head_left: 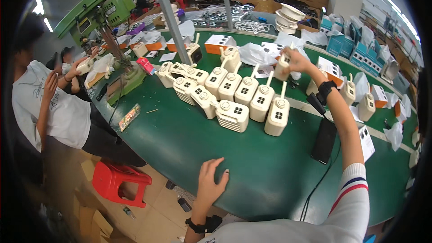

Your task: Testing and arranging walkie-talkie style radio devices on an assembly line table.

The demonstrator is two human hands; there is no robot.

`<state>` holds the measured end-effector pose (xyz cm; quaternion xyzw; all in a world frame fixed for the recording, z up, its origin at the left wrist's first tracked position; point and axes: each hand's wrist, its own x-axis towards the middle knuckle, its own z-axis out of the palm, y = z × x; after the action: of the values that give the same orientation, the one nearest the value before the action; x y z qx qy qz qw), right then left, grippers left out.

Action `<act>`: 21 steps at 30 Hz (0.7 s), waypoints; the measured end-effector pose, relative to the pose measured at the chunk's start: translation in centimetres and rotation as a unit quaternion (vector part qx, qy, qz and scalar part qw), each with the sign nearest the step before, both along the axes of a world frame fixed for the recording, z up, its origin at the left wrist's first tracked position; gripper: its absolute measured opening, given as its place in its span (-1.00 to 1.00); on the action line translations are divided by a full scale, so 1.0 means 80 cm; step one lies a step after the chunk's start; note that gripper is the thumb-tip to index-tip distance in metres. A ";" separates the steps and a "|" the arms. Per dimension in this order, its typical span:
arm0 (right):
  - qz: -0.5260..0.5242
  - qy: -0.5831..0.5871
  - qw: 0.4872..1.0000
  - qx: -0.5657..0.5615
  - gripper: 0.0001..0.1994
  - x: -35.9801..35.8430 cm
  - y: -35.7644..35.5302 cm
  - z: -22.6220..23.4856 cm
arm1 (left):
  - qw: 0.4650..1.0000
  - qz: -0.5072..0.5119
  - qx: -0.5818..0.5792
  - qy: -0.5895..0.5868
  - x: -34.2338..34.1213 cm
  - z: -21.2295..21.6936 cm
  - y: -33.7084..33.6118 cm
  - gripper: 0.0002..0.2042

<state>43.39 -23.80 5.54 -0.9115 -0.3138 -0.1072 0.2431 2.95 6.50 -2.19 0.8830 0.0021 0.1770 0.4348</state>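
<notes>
My right hand [294, 60] is stretched far across the green table, fingers closed round the upper part of a cream canister-shaped device [282, 71]. Part of that device is hidden by the fingers. My left hand [211, 182] hovers over or rests on the table's near edge, fingers apart and nothing in it; contact is hard to tell. Between the hands stand several more cream canister-shaped devices in a cluster, each with a round knob and a dark four-pane pattern on top. Nearest are one with a raised stalk [276, 119] and one with ribbed sides [232, 118].
A black power bank-like block [324, 140] with a cable lies by my right forearm. A green drill press [114, 40] stands at left, near a co-worker [58, 103]. A metal post [171, 18] rises behind the cluster. Boxes [220, 42] and plastic bags [258, 56] line the far side.
</notes>
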 end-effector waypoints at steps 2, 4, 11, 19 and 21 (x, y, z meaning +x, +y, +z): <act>-0.005 0.035 0.999 -0.029 -0.14 0.012 0.011 -0.033 | 0.999 0.004 0.049 -0.017 0.000 0.001 -0.002 -0.62; -0.022 0.076 0.996 -0.052 -0.13 0.017 0.007 -0.044 | 0.998 0.004 0.069 -0.011 0.004 0.003 -0.002 -0.62; -0.061 0.162 0.887 -0.428 -0.12 0.024 0.078 0.110 | 1.000 -0.023 0.014 0.011 0.015 0.013 0.010 -0.66; 0.022 0.143 0.975 -0.169 -0.43 0.067 0.264 0.086 | 0.999 0.016 -0.030 0.016 0.026 0.008 0.018 -0.69; 0.003 0.142 0.978 -0.152 -0.56 0.039 0.285 0.078 | 0.999 0.022 -0.032 0.008 0.025 0.004 0.022 -0.70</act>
<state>46.52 -0.97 11.80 -0.9429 -0.2912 0.0733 0.1439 4.91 8.29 -1.87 0.8698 0.0304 0.1791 0.4588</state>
